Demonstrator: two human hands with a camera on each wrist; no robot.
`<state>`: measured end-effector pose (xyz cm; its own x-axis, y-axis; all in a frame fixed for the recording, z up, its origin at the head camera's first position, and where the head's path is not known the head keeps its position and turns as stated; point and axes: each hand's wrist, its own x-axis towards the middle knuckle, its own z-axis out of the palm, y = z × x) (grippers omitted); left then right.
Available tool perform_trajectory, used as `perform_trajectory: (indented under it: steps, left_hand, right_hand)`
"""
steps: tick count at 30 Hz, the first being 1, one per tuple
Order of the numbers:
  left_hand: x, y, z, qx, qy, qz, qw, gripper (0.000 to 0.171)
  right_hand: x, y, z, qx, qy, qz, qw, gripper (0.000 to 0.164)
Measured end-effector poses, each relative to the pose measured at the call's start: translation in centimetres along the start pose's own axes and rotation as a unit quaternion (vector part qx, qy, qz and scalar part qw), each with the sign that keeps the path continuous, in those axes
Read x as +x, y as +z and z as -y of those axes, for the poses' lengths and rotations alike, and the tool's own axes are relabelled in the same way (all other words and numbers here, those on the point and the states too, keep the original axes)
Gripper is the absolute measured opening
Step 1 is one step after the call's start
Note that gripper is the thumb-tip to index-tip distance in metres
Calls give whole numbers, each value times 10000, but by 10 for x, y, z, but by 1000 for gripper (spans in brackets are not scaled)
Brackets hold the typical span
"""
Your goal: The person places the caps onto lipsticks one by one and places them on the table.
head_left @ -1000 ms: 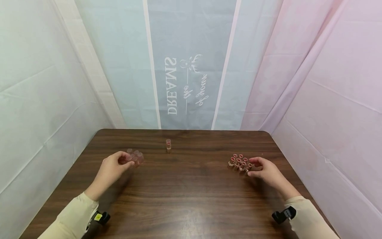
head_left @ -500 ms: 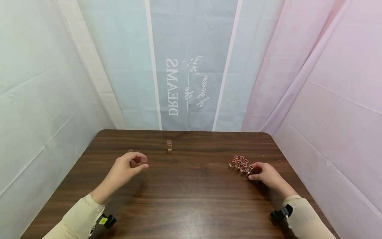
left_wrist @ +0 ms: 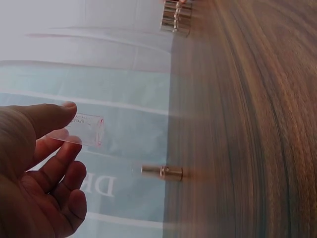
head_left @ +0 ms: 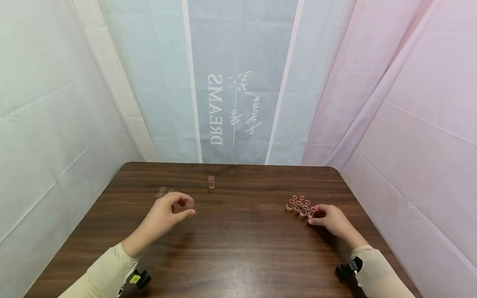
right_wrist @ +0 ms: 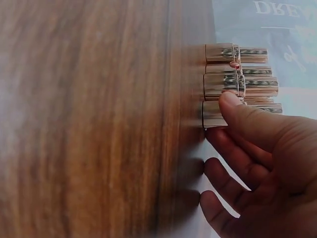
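My left hand pinches a clear lipstick cap between thumb and finger, held above the table. Behind that hand are more clear caps, partly hidden. With thumb and fingers, my right hand grips the lower part of a gold lipstick tube, at the near right end of a cluster. The tube stands upright on the table. Several other uncapped gold lipsticks with red tops stand close beside it. Further back, left of the middle, one lipstick stands upright with a clear cap on.
The dark wooden table has its far edge against a pale blue curtain with mirrored lettering. White cloth walls rise along the left and right sides. Black wrist cameras are strapped at both sleeves.
My left hand has lifted a cap from the group of clear caps and moved right with it. My right hand has closed its fingers on the nearest lipstick, which stays in place.
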<state>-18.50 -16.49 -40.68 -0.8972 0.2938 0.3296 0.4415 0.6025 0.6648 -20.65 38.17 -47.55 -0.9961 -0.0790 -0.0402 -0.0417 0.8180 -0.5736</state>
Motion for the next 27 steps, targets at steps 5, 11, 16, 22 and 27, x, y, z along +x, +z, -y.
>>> perform_trajectory:
  steps: [5, 11, 16, 22, 27]
  left_hand:
    - [0, 2, -5, -72, 101, -97, 9999, 21]
    - [-2, 5, -6, -71, 221, -67, 9997, 21]
    - [-1, 5, -8, -108, 116, 45, 9999, 22]
    - [1, 6, -14, -127, 52, 71, 9999, 24]
    - [5, 7, -21, -232, 44, 67, 9997, 24]
  right_hand:
    - [-3, -4, 3, -123, 77, -184, 9997, 32]
    - [-10, -17, 10, -353, 125, -460, 9982, 30]
    - [-13, -34, 33, -318, 32, -957, 9949, 29]
    - [-10, -44, 80, 105, -359, -1343, 9902, 28]
    - [-3, -35, 122, 622, -792, -1464, 9841, 25]
